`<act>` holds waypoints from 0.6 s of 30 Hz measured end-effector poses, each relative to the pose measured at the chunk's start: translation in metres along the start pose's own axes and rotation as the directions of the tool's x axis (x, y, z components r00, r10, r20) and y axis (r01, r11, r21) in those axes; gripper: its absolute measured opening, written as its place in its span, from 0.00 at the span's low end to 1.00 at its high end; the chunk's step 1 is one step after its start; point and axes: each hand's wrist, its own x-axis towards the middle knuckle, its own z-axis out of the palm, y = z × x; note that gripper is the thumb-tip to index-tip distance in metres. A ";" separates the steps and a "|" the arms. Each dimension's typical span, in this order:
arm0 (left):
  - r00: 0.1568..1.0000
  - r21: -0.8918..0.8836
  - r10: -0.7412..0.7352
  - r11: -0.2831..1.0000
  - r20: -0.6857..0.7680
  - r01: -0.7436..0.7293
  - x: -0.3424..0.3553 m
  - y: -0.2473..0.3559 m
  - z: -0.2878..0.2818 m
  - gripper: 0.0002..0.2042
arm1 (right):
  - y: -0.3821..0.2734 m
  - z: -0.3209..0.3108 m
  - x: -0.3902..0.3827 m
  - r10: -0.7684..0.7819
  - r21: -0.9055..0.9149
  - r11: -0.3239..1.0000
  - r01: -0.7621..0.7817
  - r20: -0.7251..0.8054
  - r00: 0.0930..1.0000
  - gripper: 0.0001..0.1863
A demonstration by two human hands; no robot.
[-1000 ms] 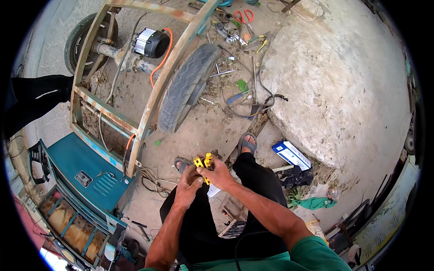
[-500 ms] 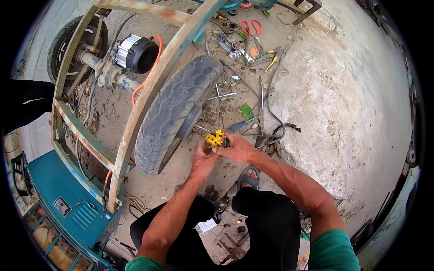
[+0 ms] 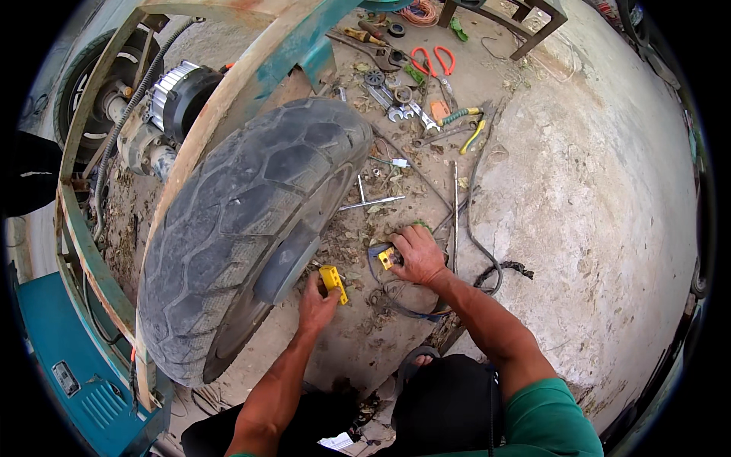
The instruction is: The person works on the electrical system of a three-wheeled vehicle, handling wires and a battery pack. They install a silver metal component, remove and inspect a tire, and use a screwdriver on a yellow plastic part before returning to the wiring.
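Note:
My left hand (image 3: 316,306) pinches a yellow plastic piece (image 3: 333,284) with a row of holes, just right of the wheel hub. Over the ground to its right, my right hand (image 3: 417,257) is closed, fingers pointing down. A smaller yellow piece (image 3: 386,259) with a dark hole shows at its thumb side, gripped there as far as I can see. Its fingertips are partly hidden. Thin dark wires (image 3: 403,308) loop on the ground below that hand. A large black tyre (image 3: 259,183) stands upright left of both hands.
A rusty teal frame (image 3: 205,129) and a motor (image 3: 183,99) lie left of the tyre. Farther off are a T-handle wrench (image 3: 371,203), several spanners (image 3: 396,114), red-handled scissors (image 3: 433,62) and yellow-handled pliers (image 3: 473,137). A pale concrete slab (image 3: 579,213) rises at right.
My hands were together on one yellow cluster; now they are apart, each with a yellow piece. The right hand has moved right, and the view has shifted closer to the tyre.

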 end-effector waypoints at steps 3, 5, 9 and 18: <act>0.996 -0.059 -0.006 0.998 0.088 0.011 -0.009 0.013 -0.008 0.24 | -0.002 0.008 0.023 0.021 0.017 1.000 -0.022 0.035 0.999 0.29; 0.996 -0.084 -0.033 0.996 0.086 0.040 -0.017 0.010 -0.015 0.24 | -0.005 0.016 0.018 -0.007 0.036 0.999 0.007 -0.004 1.000 0.29; 0.998 -0.068 -0.044 0.997 0.045 0.047 -0.039 0.020 -0.026 0.24 | 0.000 0.016 0.022 -0.037 0.044 0.998 0.039 -0.046 0.998 0.29; 0.996 0.227 -0.019 0.974 0.087 -0.001 -0.070 0.029 -0.065 0.26 | 0.000 0.009 0.020 -0.037 0.076 0.996 0.042 -0.060 0.998 0.25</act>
